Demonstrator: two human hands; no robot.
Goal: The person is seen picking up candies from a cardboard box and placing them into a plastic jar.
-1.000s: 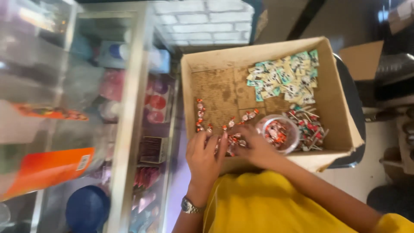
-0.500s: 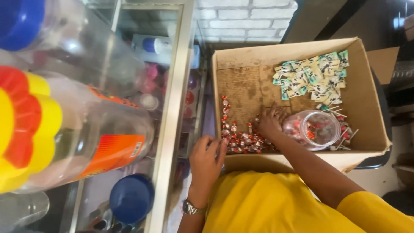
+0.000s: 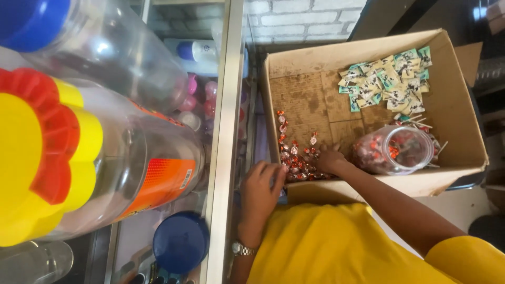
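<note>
Two hands work at the near edge of an open cardboard box (image 3: 452, 94) that sits to the right of a glass display case (image 3: 223, 131). Reaching in from a yellow sleeve (image 3: 463, 257), the right hand (image 3: 330, 159) lies palm down on a heap of small red-and-silver wrapped candies (image 3: 295, 158) in the box's near left corner, fingers curled into the pile; whether it has closed on any of them cannot be told. Just outside that corner, the left hand (image 3: 261, 190), with a wristwatch (image 3: 242, 249) on its wrist, rests with fingers bent over the box's rim and holds nothing that shows. A clear plastic jar (image 3: 394, 150) lies on its side in the box just right of the right hand, partly filled with the same red sweets. Green-and-white sachets (image 3: 386, 84) are scattered in the far right part of the box, well apart from both hands. A large clear jar with a yellow-and-red lid (image 3: 47, 158) stands on the display case at left.
</note>
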